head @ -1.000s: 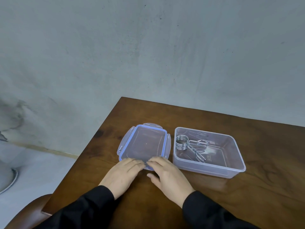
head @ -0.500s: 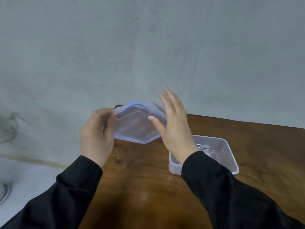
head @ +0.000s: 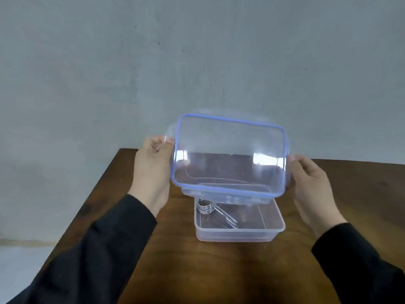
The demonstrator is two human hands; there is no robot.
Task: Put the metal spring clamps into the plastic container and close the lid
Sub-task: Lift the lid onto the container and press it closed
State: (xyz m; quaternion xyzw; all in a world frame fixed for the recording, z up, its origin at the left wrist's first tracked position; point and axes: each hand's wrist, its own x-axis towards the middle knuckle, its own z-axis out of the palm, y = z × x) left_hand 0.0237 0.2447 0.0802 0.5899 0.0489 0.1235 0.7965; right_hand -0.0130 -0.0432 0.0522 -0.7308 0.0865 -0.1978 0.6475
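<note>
Both hands hold the lid (head: 230, 154) in the air, the left hand (head: 153, 167) pinching its left end, the right hand (head: 306, 178) its right end. The lid tilts, long axis left to right, above the container (head: 271, 232) on the counter (head: 197, 270). The clamp (head: 215, 212) lies inside.

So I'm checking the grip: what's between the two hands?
Only the clear lid, held at its short ends by the left hand and right hand, as the head view shows.
</note>
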